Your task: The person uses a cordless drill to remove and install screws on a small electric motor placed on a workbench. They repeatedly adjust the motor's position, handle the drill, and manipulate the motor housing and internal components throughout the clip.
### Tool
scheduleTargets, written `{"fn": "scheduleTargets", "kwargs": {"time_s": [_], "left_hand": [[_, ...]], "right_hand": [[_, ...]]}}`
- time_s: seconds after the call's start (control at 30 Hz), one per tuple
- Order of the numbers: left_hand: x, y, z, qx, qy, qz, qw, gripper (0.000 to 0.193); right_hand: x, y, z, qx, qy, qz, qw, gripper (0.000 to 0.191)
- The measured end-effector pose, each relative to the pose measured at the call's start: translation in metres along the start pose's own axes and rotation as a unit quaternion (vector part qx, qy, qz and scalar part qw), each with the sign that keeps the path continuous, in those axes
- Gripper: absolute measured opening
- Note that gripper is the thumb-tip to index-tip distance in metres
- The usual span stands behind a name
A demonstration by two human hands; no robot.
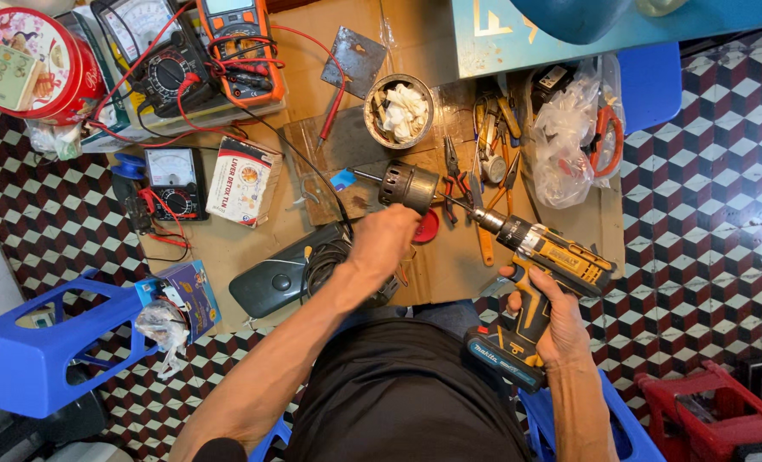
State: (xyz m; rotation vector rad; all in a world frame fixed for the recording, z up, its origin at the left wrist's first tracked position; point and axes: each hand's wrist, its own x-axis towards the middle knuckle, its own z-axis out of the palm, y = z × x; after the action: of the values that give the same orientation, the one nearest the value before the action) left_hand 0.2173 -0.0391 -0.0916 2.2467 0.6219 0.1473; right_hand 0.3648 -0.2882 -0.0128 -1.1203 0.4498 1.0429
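Left hand (385, 238) clamped on grey cylindrical metal motor rotor (408, 186); right hand (552, 318) wrapped round grip of yellow-and-black cordless drill (545, 257)
Rotor at centre, drill at its 4 o'clock, chuck on its shaft. Left fingertips hidden under rotor. Brown cardboard sheet (235, 248) over chequered tile floor (723, 171); blue plastic stool (47, 342) cut off at 8 o'clock

Motor (408, 186) on cardboard (449, 265), drill (542, 257) right of it, multimeter (169, 181) far left
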Motion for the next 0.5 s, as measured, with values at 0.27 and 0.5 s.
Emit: {"fn": "scheduleTargets", "kwargs": {"time_s": [0.27,0.5], "left_hand": [[0.018,-0.057,-0.007,-0.138,-0.084,-0.330,0.930,0.024],[0.022,-0.050,-0.001,-0.357,-0.128,-0.441,0.814,0.024]], "right_hand": [[-0.006,0.025,-0.003,-0.015,-0.034,0.040,0.999,0.036],[-0.015,0.038,0.006,0.021,-0.018,0.045,0.999,0.035]]}}
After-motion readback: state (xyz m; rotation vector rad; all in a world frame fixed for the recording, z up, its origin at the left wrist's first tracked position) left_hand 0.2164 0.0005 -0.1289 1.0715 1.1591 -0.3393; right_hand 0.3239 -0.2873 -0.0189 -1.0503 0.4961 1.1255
